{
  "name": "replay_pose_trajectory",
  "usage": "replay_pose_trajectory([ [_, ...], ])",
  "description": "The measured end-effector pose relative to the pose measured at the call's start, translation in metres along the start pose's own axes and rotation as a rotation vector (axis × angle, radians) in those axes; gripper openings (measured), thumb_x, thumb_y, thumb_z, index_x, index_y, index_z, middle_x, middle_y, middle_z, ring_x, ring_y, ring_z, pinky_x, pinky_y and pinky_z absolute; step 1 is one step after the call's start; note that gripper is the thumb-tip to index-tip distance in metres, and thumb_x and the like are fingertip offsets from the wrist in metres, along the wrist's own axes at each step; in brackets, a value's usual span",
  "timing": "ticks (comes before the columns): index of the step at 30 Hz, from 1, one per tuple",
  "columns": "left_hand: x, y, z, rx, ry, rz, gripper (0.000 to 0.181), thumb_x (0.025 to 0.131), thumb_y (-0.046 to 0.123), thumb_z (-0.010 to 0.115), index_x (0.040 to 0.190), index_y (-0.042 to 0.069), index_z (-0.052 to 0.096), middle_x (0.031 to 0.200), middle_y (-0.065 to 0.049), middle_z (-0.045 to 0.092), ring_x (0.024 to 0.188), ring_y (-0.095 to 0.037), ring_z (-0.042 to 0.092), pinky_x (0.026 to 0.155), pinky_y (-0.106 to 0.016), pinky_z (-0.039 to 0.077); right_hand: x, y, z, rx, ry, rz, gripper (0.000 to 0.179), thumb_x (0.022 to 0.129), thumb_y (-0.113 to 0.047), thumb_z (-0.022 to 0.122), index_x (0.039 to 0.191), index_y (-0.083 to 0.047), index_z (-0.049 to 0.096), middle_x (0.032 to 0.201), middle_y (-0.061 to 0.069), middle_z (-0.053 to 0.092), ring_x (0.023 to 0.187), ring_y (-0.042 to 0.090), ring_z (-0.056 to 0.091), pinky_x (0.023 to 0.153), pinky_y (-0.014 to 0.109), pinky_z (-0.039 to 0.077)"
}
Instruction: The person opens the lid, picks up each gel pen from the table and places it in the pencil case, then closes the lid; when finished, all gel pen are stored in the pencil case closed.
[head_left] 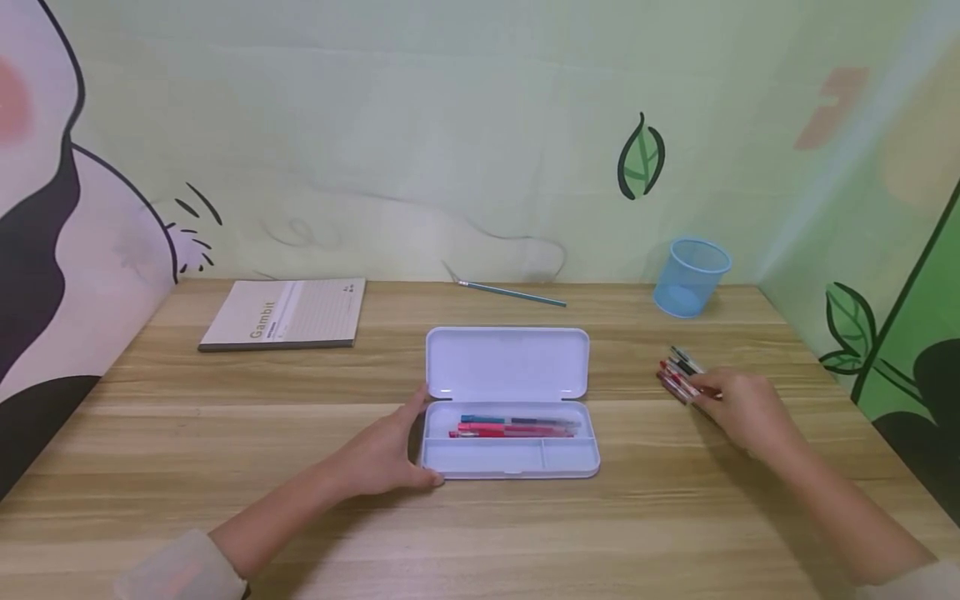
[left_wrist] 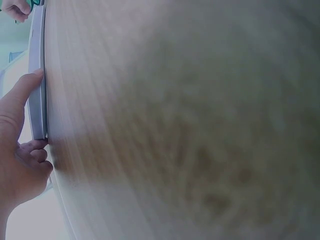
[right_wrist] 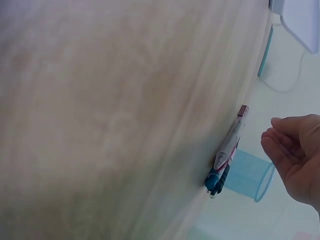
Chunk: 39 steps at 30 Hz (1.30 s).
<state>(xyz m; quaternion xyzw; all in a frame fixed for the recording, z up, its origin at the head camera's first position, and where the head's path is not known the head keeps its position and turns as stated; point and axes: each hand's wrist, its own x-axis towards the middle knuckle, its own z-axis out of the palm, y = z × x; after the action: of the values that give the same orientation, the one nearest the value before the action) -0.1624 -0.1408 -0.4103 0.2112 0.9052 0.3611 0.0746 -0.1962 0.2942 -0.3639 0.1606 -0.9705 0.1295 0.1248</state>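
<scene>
Pens (head_left: 678,379), a loose little bunch of them, are sitting on the wood-look table (head_left: 562,533) well to the right of the white pencil case (head_left: 480,457), and the right hand (head_left: 746,408) is easily the nearer one. It's just above the near-right side of the bunch, fingers loosely bent, thumb close to the index finger, nothing pinched as far as I can tell. Head view has the fingertips overlapping the barrels, but the right wrist view shows a gap, so I'd call it apart.

Angle's the interesting bit imo: the bunch slants from far-left to near-right, roughly in line with the right forearm. Meanwhile the teal, pink and red pens (head_left: 517,428) in the case's back compartment run side to side, so the two sets are clearly skewed to each other.

Left hand (head_left: 382,450) is way over on the other side, gripping the left end of the case, thumb at the front corner and fingers round toward the back. Lid (head_left: 507,362) is flipped up.

Also around: blue mesh pen cup (head_left: 686,287) behind the bunch, Gambit notebook (head_left: 288,312) back left, slim teal pencil or brush (head_left: 517,294) near the wall, can't tell which.
</scene>
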Motion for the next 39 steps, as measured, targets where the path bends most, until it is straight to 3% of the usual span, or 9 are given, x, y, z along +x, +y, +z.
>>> replay_pose_trajectory([
  [8, 0.000, 0.000, 0.001, 0.010, 0.003, -0.011, 0.120, 0.061, 0.028, 0.086, 0.148, 0.005, 0.007, 0.134, -0.009, 0.045, 0.104, -0.019, 0.048, 0.097, -0.039, 0.035, -0.001, 0.008, 0.001, 0.006, -0.102, 0.088, 0.022, 0.074, -0.002, 0.072, 0.093, 0.008, 0.070, 0.084, 0.023, 0.065, 0.068, 0.027, 0.056, 0.058, 0.042, 0.045],
  [14, 0.000, 0.001, 0.000, 0.025, 0.003, -0.019, 0.120, 0.061, 0.029, 0.086, 0.148, 0.003, 0.008, 0.136, -0.009, 0.044, 0.106, -0.019, 0.048, 0.097, -0.039, 0.035, -0.001, 0.012, 0.003, 0.005, -0.165, 0.100, 0.023, 0.072, -0.004, 0.074, 0.092, 0.007, 0.069, 0.085, 0.024, 0.065, 0.071, 0.032, 0.058, 0.063, 0.047, 0.045],
  [26, 0.000, 0.002, 0.000, 0.028, 0.006, -0.011, 0.119, 0.061, 0.030, 0.085, 0.148, 0.002, 0.008, 0.137, -0.010, 0.043, 0.106, -0.019, 0.048, 0.097, -0.038, 0.035, 0.003, 0.009, 0.008, -0.003, -0.197, 0.132, 0.020, 0.074, -0.002, 0.071, 0.092, 0.008, 0.069, 0.079, 0.017, 0.064, 0.065, 0.023, 0.051, 0.056, 0.036, 0.043],
  [39, 0.000, 0.002, 0.000, 0.029, 0.003, -0.019, 0.119, 0.062, 0.030, 0.086, 0.148, 0.003, 0.008, 0.138, -0.009, 0.041, 0.107, -0.019, 0.047, 0.097, -0.038, 0.035, 0.004, 0.005, 0.011, -0.054, -0.190, 0.120, 0.015, 0.074, 0.000, 0.066, 0.087, 0.005, 0.071, 0.077, 0.016, 0.063, 0.062, 0.023, 0.050, 0.055, 0.037, 0.043],
])
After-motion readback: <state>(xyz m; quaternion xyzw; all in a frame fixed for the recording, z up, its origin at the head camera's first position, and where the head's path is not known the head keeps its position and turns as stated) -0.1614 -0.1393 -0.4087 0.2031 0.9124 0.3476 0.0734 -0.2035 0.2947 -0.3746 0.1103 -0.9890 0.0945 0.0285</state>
